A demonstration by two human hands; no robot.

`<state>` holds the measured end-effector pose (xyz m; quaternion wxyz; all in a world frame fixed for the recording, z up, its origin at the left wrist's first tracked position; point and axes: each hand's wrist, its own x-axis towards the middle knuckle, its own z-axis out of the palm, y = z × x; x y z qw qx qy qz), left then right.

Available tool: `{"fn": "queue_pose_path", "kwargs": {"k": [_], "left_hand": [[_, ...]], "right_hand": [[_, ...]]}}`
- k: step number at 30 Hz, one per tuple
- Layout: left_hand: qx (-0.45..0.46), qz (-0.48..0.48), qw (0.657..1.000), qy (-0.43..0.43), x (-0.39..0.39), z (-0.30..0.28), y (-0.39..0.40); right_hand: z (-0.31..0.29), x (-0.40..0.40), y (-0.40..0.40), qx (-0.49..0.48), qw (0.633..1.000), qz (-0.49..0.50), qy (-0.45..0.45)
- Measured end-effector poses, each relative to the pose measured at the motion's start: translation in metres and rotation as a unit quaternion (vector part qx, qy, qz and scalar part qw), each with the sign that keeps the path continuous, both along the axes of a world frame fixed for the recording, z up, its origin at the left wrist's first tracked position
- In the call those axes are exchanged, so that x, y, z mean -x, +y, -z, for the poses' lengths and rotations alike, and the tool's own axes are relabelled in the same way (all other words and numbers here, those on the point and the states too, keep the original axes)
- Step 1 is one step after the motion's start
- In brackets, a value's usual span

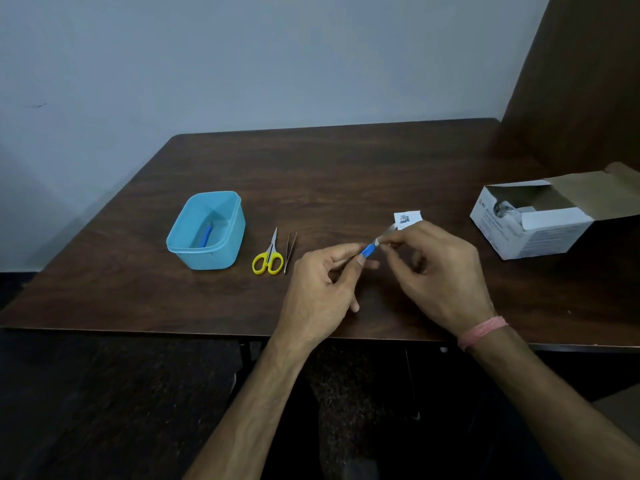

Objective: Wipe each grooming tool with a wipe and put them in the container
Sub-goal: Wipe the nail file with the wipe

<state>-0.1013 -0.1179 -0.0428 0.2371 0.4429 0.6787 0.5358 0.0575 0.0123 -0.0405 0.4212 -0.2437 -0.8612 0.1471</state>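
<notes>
My left hand (323, 285) pinches the blue handle of a small grooming tool (367, 250) above the table's middle. Its metal end points up and to the right. My right hand (438, 271) pinches a small white wipe (378, 241) around the tool where handle meets metal. A light blue container (207, 202) stands at the left with one blue-handled tool (207, 235) lying inside. Yellow-handled scissors (268, 256) and steel tweezers (290, 251) lie side by side on the table between the container and my left hand.
A torn white wipe packet (408, 219) lies just beyond my right hand. An open white cardboard box of swabs (533, 223) sits at the right edge. The dark wooden table (346, 174) meets a pale wall behind; its front edge runs under my wrists.
</notes>
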Motion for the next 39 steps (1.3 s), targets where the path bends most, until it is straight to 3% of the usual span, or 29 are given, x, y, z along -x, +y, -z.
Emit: {"fn": "queue_pose_path", "kwargs": {"k": [13, 39], "left_hand": [[-0.005, 0.03, 0.999, -0.029, 0.003, -0.004, -0.001], [0.01, 0.054, 0.998, -0.008, 0.0, -0.011, -0.003]], "right_hand": [[0.005, -0.001, -0.004, -0.067, 0.995, -0.072, -0.026], [0.002, 0.001, -0.001, -0.06, 0.998, -0.018, 0.011]]}}
